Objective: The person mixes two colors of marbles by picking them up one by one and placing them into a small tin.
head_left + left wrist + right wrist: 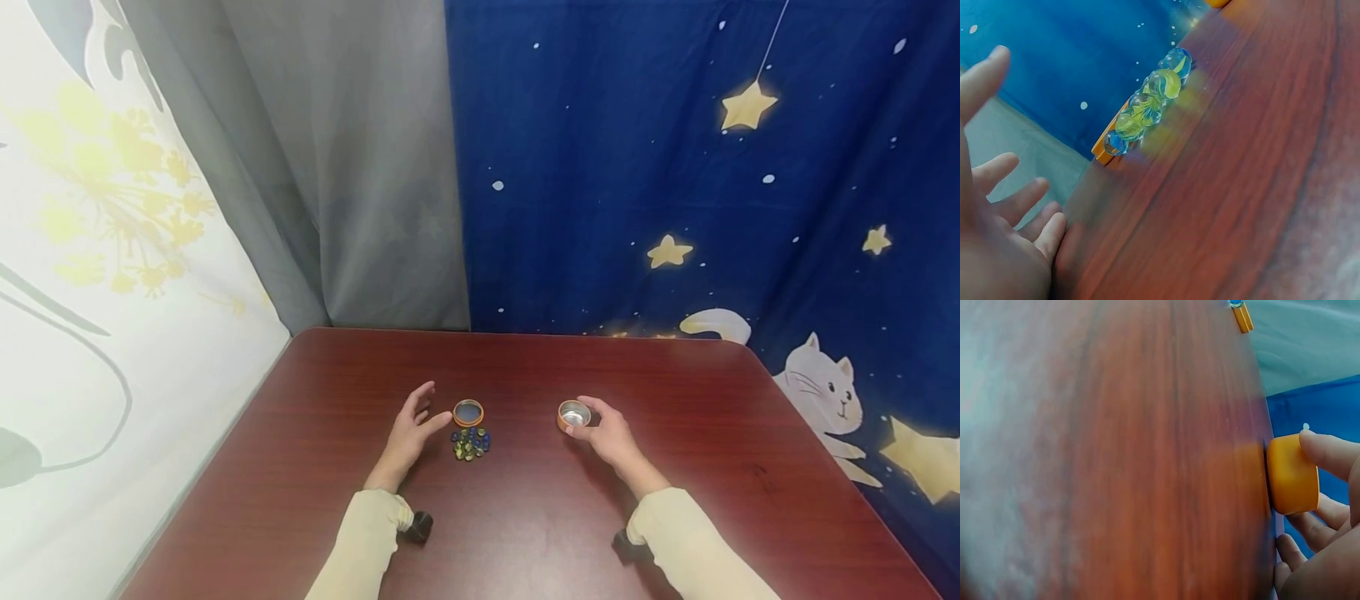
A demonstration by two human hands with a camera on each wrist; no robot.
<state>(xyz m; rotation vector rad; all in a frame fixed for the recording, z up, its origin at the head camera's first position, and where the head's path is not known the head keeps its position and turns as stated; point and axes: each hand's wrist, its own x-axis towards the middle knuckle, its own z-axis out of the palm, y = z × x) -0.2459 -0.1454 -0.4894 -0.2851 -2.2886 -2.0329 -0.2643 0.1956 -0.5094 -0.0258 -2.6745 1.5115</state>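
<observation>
My right hand [611, 435] grips a small round orange tin [574, 415] with a silvery inside, thumb on the near side and fingers on the far side. The tin stands upright on the table, its top uncovered, and in the right wrist view its smooth orange wall [1291, 475] shows. To the left lies a round orange-rimmed lid [468, 412], inner side up. A cluster of several glass marbles [470, 445], clear with blue and yellow-green swirls, sits just in front of it. Beside the lid and marbles, my left hand [408, 435] holds nothing, fingers spread and loosely bent.
The reddish-brown wooden table [517, 517] has rounded far corners. Behind it hang a grey curtain [382, 167] and a blue curtain [585, 183] with stars and a white cat. A pale patterned curtain [90, 350] borders the left edge.
</observation>
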